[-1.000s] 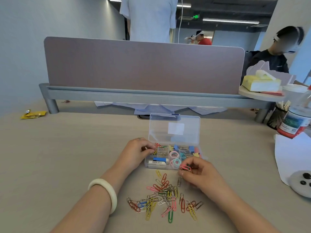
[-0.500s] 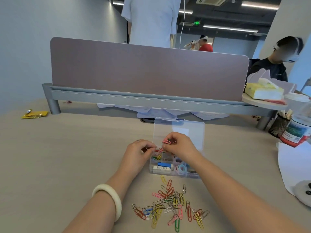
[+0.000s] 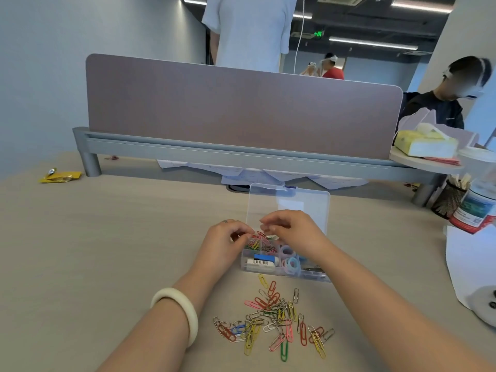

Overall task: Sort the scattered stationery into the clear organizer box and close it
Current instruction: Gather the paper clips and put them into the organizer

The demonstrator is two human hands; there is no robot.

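The clear organizer box (image 3: 308,275) stands mid-desk with its lid (image 3: 314,208) upright. Its compartments hold coloured paper clips, a blue and white eraser (image 3: 261,261) and pastel rings (image 3: 291,263). My left hand (image 3: 224,244) pinches the box's rear left corner. My right hand (image 3: 294,232) hovers over the clip compartment with its fingers loosely curled. A red clip (image 3: 262,234) lies just under its fingertips. A loose pile of paper clips (image 3: 273,318) is scattered on the desk in front of the box, between my forearms.
A grey divider panel (image 3: 241,108) closes off the back of the desk. A yellow wrapper (image 3: 60,176) lies far left. At the right are a bottle (image 3: 475,210), a mesh pen cup (image 3: 448,202), white paper (image 3: 472,264) and a tissue box (image 3: 426,145). Other people are behind the divider.
My right hand carried a pink clip from the pile up to the box's clip compartment and now hangs over it. My left hand has stayed at the box's corner.
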